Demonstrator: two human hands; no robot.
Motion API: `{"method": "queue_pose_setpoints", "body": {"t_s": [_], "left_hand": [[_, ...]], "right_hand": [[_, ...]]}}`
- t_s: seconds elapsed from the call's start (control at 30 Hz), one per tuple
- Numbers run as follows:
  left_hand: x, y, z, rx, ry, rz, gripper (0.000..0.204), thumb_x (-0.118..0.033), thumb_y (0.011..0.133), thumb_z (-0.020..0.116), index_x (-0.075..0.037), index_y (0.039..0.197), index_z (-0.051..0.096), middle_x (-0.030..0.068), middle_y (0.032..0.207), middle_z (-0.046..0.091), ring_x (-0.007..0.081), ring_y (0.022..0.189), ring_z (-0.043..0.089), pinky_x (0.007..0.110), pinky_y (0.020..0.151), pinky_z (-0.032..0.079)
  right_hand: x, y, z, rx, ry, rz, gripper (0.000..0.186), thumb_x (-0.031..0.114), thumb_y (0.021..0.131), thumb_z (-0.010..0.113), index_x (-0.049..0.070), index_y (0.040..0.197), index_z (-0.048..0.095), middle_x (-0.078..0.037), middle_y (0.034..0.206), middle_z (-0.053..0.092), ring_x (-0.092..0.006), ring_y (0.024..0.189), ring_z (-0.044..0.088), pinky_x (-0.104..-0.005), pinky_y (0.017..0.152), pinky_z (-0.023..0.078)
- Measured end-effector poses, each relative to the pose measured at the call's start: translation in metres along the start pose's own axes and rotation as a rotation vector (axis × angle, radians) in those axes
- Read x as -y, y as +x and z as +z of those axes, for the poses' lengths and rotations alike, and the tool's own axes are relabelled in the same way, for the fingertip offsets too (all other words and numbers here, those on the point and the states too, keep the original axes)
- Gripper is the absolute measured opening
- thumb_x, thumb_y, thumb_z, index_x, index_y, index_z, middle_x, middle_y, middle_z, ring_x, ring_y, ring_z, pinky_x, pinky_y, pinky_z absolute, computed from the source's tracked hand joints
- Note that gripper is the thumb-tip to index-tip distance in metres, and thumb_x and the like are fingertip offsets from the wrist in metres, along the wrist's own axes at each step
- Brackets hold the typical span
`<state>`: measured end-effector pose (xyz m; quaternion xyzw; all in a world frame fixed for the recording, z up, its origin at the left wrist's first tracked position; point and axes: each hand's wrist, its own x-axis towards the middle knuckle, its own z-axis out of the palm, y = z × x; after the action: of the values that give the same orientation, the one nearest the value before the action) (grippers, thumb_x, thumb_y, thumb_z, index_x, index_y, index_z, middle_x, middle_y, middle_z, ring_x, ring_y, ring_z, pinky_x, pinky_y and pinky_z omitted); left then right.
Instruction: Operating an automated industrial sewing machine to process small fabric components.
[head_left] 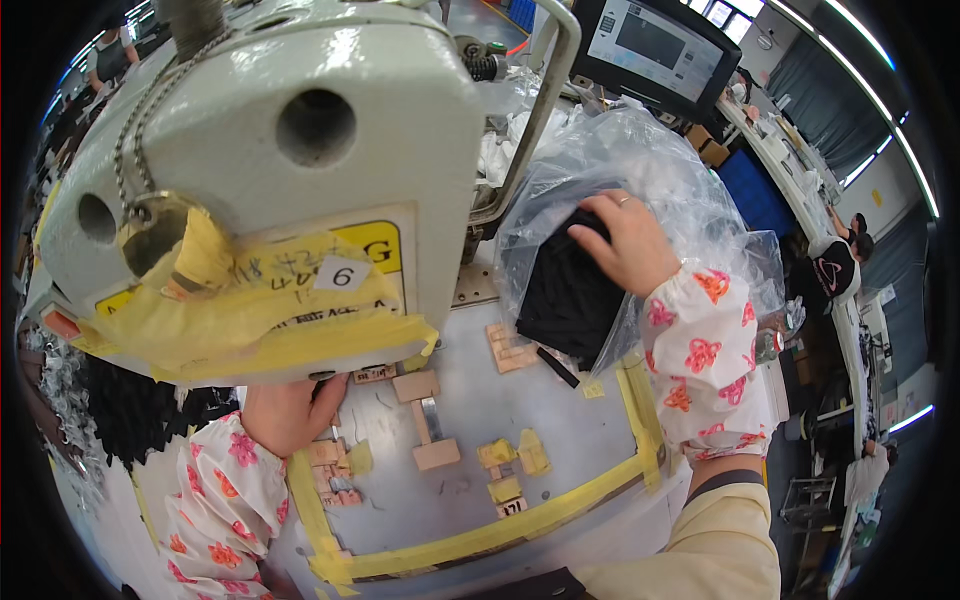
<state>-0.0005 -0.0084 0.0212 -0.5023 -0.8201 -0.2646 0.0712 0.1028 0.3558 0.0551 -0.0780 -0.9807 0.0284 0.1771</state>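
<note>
Right hand [634,248] at black fabric bundle [570,290], left hand [288,415] partly hidden by machine head [400,130]

The black fabric bundle lies right of the machine head, at the far right of the metal work plate [590,440], inside the mouth of a clear plastic bag [690,165]. The right hand is over the bundle's far right part. Thumb and index finger stand parted, the thumb tip against the dark cloth; the remaining fingers are largely concealed, so whether any piece is gripped cannot be told.

The left hand is at the near edge of the machine head, low over the left part of the plate. Its thumb points away from the wearer and its fingertips are covered by the housing. How far it is open, and whether it has hold of anything, cannot be told.

A narrow black strip [557,367] lies just nearer than the bundle. Yellow tape [500,547] borders the plate's near and right sides. A tan block piece [436,456] is fixed or resting near the plate's middle. A pile of black fabric [130,405] is at far left, and a monitor [645,45] stands beyond the bag. Both forearms wear floral sleeve covers [705,365].
</note>
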Motion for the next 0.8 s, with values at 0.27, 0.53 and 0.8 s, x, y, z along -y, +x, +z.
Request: {"method": "queue_pose_setpoints", "body": {"t_s": [0.27, 0.53, 0.8], "left_hand": [[0.003, 0.0, 0.005, -0.02, 0.013, 0.018, 0.027, -0.016, 0.076, 0.063, -0.004, 0.1, 0.062, 0.0157, 0.092, 0.06, 0.0359, 0.082, 0.055, 0.042, 0.072, 0.044], [0.005, 0.002, 0.012, 0.001, 0.006, 0.014, 0.027, -0.017, 0.077, 0.062, -0.003, 0.1, 0.062, 0.0167, 0.091, 0.059, 0.0361, 0.082, 0.055, 0.042, 0.072, 0.044], [0.004, 0.001, 0.012, 0.016, -0.004, -0.007, 0.026, -0.016, 0.077, 0.062, -0.003, 0.099, 0.062, 0.0166, 0.092, 0.059, 0.0357, 0.083, 0.056, 0.041, 0.072, 0.045]], "right_hand": [[-0.085, 0.026, 0.032, 0.245, 0.176, 0.382, 0.083, 0.065, 0.073, 0.053, 0.001, 0.125, 0.046, -0.027, 0.12, 0.05, -0.038, 0.114, 0.047, -0.0393, 0.096, 0.037], [0.035, -0.013, 0.007, 0.044, 0.078, 0.033, 0.067, 0.053, 0.072, 0.064, 0.005, 0.118, 0.053, -0.022, 0.107, 0.054, -0.0372, 0.1, 0.052, -0.0442, 0.084, 0.042], [0.074, -0.033, 0.027, -0.029, -0.057, -0.219, 0.049, 0.027, 0.073, 0.067, 0.009, 0.116, 0.052, -0.02, 0.119, 0.044, -0.0372, 0.11, 0.041, -0.0458, 0.091, 0.033]]}}
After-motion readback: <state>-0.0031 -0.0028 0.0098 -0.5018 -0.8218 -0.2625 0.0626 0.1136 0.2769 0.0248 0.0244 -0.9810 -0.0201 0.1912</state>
